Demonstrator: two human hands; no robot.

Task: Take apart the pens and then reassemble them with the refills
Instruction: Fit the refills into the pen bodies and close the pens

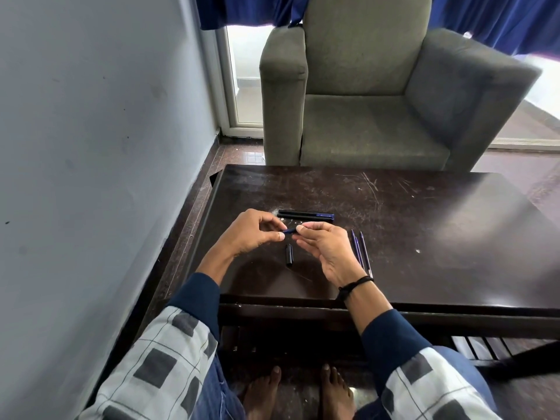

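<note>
Both hands hover over the dark wooden table (pixel 424 225). Between them is a short blue pen part (pixel 290 231): my left hand (pixel 253 233) pinches its left end with thumb and forefinger, and my right hand (pixel 325 248) pinches its right end. Below the hands a short black pen piece (pixel 288 254) lies on the table. Beyond the hands, two black pens with blue ends (pixel 306 215) lie side by side. Thin blue refills (pixel 361 251) lie to the right of my right hand.
A grey armchair (pixel 375 95) stands behind the table. A pale wall (pixel 91 147) runs along the left, close to the table's left edge. My bare feet (pixel 298 392) are on the floor under the table's near edge.
</note>
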